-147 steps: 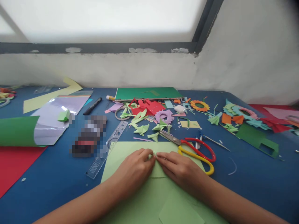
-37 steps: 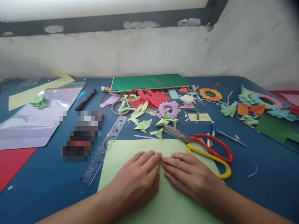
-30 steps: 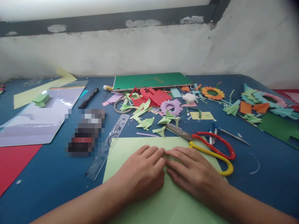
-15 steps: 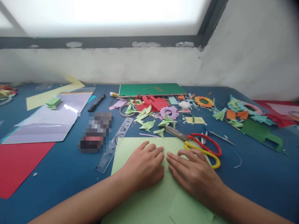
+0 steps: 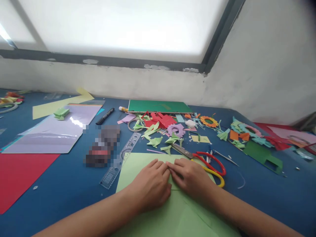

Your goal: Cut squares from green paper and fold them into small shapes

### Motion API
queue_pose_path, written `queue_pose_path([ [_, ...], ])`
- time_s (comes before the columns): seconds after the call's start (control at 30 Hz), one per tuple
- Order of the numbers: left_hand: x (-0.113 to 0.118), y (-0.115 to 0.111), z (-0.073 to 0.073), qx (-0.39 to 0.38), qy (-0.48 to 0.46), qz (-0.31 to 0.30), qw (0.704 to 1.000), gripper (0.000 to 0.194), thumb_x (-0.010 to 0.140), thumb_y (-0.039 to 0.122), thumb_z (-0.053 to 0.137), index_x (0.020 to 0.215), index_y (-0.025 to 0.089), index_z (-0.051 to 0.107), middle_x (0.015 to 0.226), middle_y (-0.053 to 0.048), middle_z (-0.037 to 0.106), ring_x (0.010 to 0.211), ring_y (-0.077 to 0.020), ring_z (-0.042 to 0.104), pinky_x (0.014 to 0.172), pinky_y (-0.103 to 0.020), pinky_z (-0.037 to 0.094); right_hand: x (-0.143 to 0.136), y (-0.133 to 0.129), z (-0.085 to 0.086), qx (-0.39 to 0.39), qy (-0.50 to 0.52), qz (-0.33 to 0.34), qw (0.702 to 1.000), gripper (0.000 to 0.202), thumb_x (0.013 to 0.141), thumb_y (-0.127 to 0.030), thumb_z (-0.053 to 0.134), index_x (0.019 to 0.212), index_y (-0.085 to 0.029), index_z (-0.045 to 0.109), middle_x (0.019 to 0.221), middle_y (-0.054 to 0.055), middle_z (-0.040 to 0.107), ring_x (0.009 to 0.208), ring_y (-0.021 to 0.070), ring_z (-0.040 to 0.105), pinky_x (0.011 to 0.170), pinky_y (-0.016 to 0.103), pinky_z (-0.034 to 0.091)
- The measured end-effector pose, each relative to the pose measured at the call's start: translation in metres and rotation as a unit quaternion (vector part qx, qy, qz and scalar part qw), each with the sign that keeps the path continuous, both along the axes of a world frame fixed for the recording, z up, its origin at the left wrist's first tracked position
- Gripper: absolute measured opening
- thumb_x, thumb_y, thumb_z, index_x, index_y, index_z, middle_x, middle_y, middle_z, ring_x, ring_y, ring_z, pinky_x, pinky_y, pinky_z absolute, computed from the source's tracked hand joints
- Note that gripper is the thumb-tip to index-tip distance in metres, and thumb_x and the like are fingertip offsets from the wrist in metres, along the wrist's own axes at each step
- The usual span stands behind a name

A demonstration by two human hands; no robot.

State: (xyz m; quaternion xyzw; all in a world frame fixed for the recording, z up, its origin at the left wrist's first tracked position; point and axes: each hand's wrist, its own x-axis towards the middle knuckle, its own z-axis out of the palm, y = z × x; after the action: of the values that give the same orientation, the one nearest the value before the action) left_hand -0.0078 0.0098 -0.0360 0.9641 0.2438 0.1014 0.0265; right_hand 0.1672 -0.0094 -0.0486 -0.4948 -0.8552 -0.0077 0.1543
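Note:
Light green paper (image 5: 170, 214) lies on the blue table in front of me, with a crease or overlapping edge across it. My left hand (image 5: 154, 181) presses on the paper, its fingers curled and close together. My right hand (image 5: 189, 174) rests on it too, its fingertips drawn together and touching the left hand's fingers. Whatever the fingertips may pinch is hidden. Scissors (image 5: 197, 156) with red and yellow handles lie just beyond my right hand, partly on the paper. A clear ruler (image 5: 119, 161) lies to the left of the paper.
Coloured paper scraps (image 5: 158, 126) lie behind the paper, before a green board (image 5: 158, 106). A black marker (image 5: 105, 116), a blurred-out object (image 5: 102, 146), plastic-covered lilac sheets (image 5: 56, 131) and red paper (image 5: 24, 174) are at left. A dark green cut-out (image 5: 259, 154) lies right.
My right hand has moved left until its fingertips meet my left hand, and its fingers have drawn together. The camera view has tilted up slightly and shifted right.

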Motion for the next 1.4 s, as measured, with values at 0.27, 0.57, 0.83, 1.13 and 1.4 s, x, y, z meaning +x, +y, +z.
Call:
queue_pose_path([
  [0.27, -0.019, -0.003, 0.018, -0.122, -0.022, 0.037, 0.992, 0.012, 0.076, 0.025, 0.056, 0.079, 0.016, 0.063, 0.075, -0.003, 0.065, 0.075, -0.0179, 0.061, 0.106, -0.045, 0.024, 0.004, -0.006, 0.003, -0.008, -0.017, 0.010, 1.000, 0.031, 0.087, -0.025, 0.048, 0.113, -0.017, 0.061, 0.077, 0.005, 0.061, 0.071, 0.0187, 0.055, 0.064, 0.030, 0.039],
  [0.57, -0.013, 0.002, -0.003, -0.065, -0.028, 0.022, 0.997, 0.018, 0.079, 0.032, 0.059, 0.086, 0.015, 0.061, 0.086, -0.007, 0.058, 0.081, -0.0213, 0.056, 0.077, -0.035, 0.047, 0.024, -0.009, 0.009, 0.024, 0.006, 0.101, 0.995, 0.048, 0.072, -0.050, 0.066, 0.107, -0.016, 0.062, 0.098, 0.011, 0.063, 0.092, 0.0244, 0.057, 0.079, 0.038, 0.045],
  [0.83, -0.013, 0.011, -0.014, -0.124, -0.109, 0.024, 0.986, 0.014, 0.085, 0.018, 0.055, 0.078, 0.015, 0.067, 0.079, -0.004, 0.062, 0.072, -0.0159, 0.057, 0.069, -0.028, 0.044, 0.019, -0.012, 0.008, -0.089, 0.104, 0.094, 0.986, 0.022, 0.088, -0.023, 0.045, 0.074, -0.018, 0.059, 0.073, 0.004, 0.060, 0.067, 0.0146, 0.056, 0.060, 0.025, 0.042],
  [1.13, -0.011, 0.016, -0.021, -0.177, -0.156, 0.061, 0.970, 0.012, 0.082, 0.015, 0.059, 0.084, 0.018, 0.071, 0.072, -0.002, 0.064, 0.069, -0.0154, 0.057, 0.065, -0.026, 0.042, 0.005, -0.008, 0.007, -0.135, 0.113, -0.009, 0.984, 0.017, 0.082, -0.015, 0.048, 0.065, -0.018, 0.051, 0.062, 0.001, 0.052, 0.060, 0.0148, 0.049, 0.053, 0.024, 0.036],
  [1.4, -0.011, 0.018, -0.019, -0.184, -0.129, 0.059, 0.973, 0.014, 0.085, 0.017, 0.056, 0.087, 0.020, 0.069, 0.074, -0.002, 0.063, 0.072, -0.0151, 0.056, 0.074, -0.031, 0.037, 0.002, -0.009, 0.004, -0.138, 0.078, -0.039, 0.987, 0.017, 0.081, -0.015, 0.049, 0.064, -0.017, 0.051, 0.065, 0.001, 0.051, 0.063, 0.0156, 0.048, 0.055, 0.026, 0.033],
])
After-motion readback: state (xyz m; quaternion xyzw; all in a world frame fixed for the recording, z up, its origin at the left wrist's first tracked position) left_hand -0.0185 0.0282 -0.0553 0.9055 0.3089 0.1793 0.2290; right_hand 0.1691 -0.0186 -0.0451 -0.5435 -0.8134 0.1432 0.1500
